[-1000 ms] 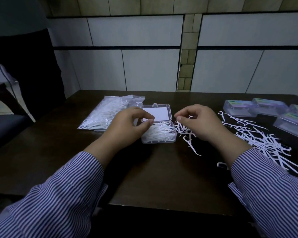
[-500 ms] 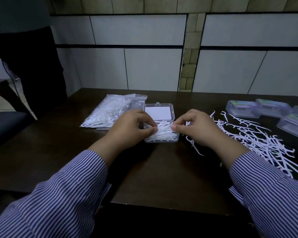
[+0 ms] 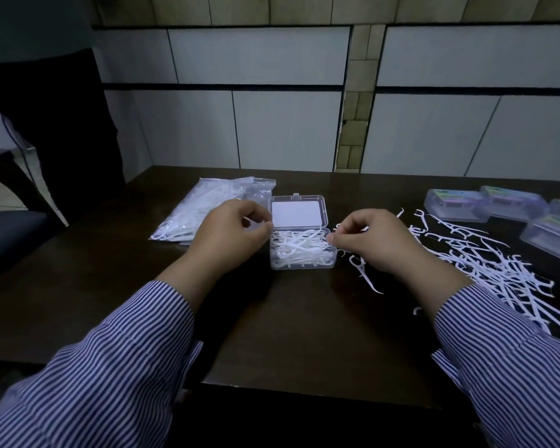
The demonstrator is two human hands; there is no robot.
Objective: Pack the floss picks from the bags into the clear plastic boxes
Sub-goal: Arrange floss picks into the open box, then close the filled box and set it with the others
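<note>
Table (image 3: pixel 304 334): dark wood, set against a wall of pale tiles; it carries everything named below.
Open box (image 3: pixel 303 266): clear plastic, at the middle of the table, its hinged lid (image 3: pixel 297 211) laid back flat toward the wall with a white card showing through it.
Box contents (image 3: pixel 299 247): a loose tangle of white floss picks fills the base nearly to the rim.
Left hand (image 3: pixel 232 236): curled at the box's left edge, thumb and forefinger pinched together by the hinge corner; whether they grip a pick or the rim I cannot tell.
Right hand (image 3: pixel 374 242): curled at the box's right edge, fingertips drawn together on the ends of picks that lie at the rim.
Sleeves: both forearms wear a blue and white striped shirt (image 3: pixel 117 367).
Bag (image 3: pixel 207 208): clear plastic, lying flat just left of the box and behind the left hand, with white floss picks inside.
Loose pile (image 3: pixel 485 263): many white floss picks scattered on the table to the right of the right hand; one pick (image 3: pixel 366 276) lies apart, near the box's right front corner.
Closed boxes (image 3: pixel 459 205): several clear lidded boxes with coloured labels, grouped at the far right of the table.
</note>
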